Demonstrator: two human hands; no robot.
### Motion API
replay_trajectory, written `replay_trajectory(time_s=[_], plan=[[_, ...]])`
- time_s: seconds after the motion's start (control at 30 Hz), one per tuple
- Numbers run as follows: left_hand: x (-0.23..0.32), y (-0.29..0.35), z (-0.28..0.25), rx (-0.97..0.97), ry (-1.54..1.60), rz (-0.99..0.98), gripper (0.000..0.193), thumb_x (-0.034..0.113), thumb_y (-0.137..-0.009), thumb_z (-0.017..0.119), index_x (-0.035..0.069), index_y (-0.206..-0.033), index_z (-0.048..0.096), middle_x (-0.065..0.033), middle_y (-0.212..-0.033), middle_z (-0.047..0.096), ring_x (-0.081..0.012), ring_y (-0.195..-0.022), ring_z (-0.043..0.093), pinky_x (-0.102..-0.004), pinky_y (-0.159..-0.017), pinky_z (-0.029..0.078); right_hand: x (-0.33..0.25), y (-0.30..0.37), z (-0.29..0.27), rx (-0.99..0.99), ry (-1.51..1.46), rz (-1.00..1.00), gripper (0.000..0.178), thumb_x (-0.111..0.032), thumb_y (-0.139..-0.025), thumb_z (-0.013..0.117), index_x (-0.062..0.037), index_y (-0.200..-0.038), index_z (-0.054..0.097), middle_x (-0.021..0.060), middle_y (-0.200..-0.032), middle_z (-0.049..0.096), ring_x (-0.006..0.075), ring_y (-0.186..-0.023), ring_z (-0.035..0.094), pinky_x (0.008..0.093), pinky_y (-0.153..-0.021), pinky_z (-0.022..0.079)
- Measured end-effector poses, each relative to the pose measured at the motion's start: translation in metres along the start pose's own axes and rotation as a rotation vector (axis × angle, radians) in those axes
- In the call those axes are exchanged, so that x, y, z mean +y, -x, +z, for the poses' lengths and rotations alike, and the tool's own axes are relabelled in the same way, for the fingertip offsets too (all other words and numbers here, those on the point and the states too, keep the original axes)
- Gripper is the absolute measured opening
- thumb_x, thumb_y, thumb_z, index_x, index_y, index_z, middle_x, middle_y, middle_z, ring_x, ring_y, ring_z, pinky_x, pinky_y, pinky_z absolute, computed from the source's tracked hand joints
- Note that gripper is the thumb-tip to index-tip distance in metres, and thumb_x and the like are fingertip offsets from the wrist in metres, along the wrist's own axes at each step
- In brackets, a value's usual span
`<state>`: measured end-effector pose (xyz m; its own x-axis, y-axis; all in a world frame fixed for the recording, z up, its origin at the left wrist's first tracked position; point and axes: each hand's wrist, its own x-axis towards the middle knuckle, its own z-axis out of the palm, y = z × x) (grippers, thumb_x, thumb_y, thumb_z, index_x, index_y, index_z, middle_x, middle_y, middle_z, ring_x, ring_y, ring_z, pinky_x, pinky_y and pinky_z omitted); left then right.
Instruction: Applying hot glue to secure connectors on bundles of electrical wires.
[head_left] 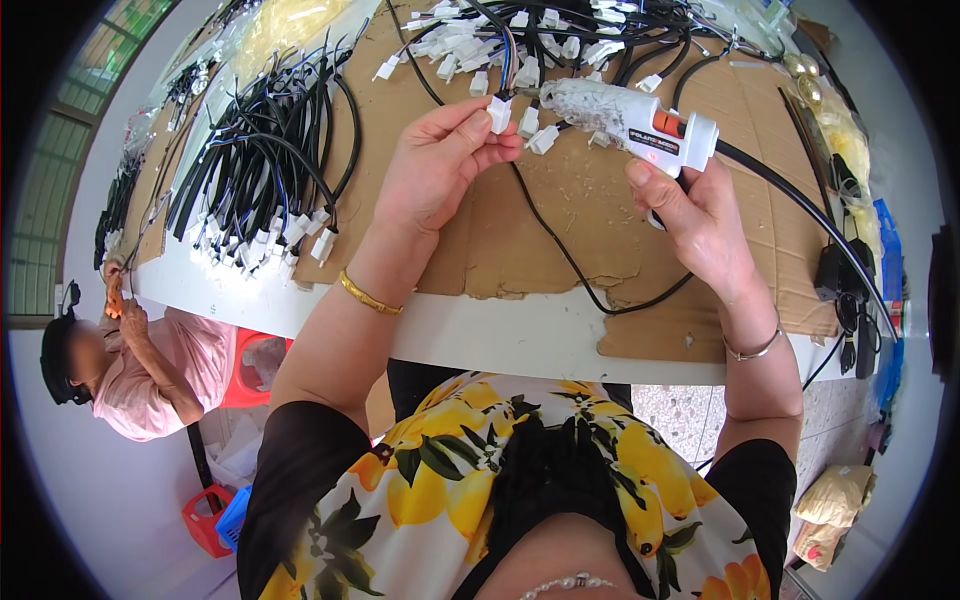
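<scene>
Left hand (435, 165) pinches small boxy white plastic connector (499, 115) above brown cardboard (450, 250) on white counter (480, 335); right hand (695, 215) grips white pistol-shaped glue gun (615, 112) near it. Connector likely light, stiff, slick: hold housing sides, not thin coloured wires (508, 70).

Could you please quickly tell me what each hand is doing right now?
Left hand: closed, thumb and fingers pinching a white connector.
Right hand: closed, gripping a white glue gun.
</scene>
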<state>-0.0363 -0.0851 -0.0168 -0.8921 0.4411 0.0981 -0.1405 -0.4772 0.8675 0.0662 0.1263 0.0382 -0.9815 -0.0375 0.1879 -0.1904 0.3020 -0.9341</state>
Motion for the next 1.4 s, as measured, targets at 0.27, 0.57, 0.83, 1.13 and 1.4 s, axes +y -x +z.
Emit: replay_trajectory(time_s=[0.27, 0.57, 0.83, 1.13, 1.4], plan=[[0.0010, 0.0012, 0.0008, -0.020, 0.045, -0.048, 0.026, 0.009, -0.087, 0.050, -0.006, -0.109, 0.049, -0.0157, -0.088, 0.060, -0.0208, -0.079, 0.059, -0.0333, -0.072, 0.051, 0.0007, -0.0001, 0.0005, -0.013, 0.026, -0.029, 0.022, -0.018, -0.085, 0.057, -0.0007, -0.097, 0.050, -0.0002, -0.070, 0.049, 0.0073, -0.061, 0.045, 0.0221, -0.057, 0.039], [0.0008, -0.0004, -0.0022, -0.042, 0.081, -0.054, 0.024, 0.010, -0.087, 0.050, -0.005, -0.106, 0.049, -0.0154, -0.086, 0.060, -0.0212, -0.078, 0.060, -0.0333, -0.071, 0.051, 0.0052, -0.0005, -0.0007, -0.013, 0.009, -0.048, 0.025, -0.019, -0.085, 0.056, -0.0010, -0.101, 0.051, 0.0017, -0.075, 0.055, 0.0072, -0.064, 0.047, 0.0217, -0.058, 0.041], [-0.0001, -0.0008, -0.0042, -0.048, 0.082, -0.059, 0.025, 0.010, -0.087, 0.050, -0.005, -0.107, 0.049, -0.0155, -0.087, 0.060, -0.0213, -0.077, 0.060, -0.0333, -0.071, 0.051, 0.0070, -0.0003, -0.0033, -0.051, 0.044, -0.001, 0.032, -0.023, -0.085, 0.056, -0.0014, -0.108, 0.051, 0.0045, -0.090, 0.061, 0.0062, -0.071, 0.049, 0.0210, -0.061, 0.043], [0.0007, 0.0006, -0.0041, -0.061, 0.107, -0.061, 0.025, 0.011, -0.087, 0.051, -0.005, -0.107, 0.050, -0.0158, -0.086, 0.060, -0.0216, -0.076, 0.060, -0.0337, -0.071, 0.051, -0.0008, 0.0002, -0.0028, -0.013, 0.054, 0.031, 0.028, -0.019, -0.084, 0.058, -0.0009, -0.104, 0.051, 0.0044, -0.083, 0.060, 0.0078, -0.072, 0.052, 0.0212, -0.060, 0.043], [0.0027, 0.0008, -0.0043, -0.050, 0.119, -0.089, 0.024, 0.012, -0.087, 0.051, -0.004, -0.105, 0.051, -0.0160, -0.085, 0.060, -0.0216, -0.075, 0.060, -0.0327, -0.068, 0.050, -0.0009, 0.0000, -0.0017, 0.021, 0.059, -0.049, 0.027, -0.020, -0.083, 0.059, -0.0005, -0.101, 0.051, 0.0039, -0.078, 0.059, 0.0076, -0.066, 0.050, 0.0211, -0.057, 0.041]])
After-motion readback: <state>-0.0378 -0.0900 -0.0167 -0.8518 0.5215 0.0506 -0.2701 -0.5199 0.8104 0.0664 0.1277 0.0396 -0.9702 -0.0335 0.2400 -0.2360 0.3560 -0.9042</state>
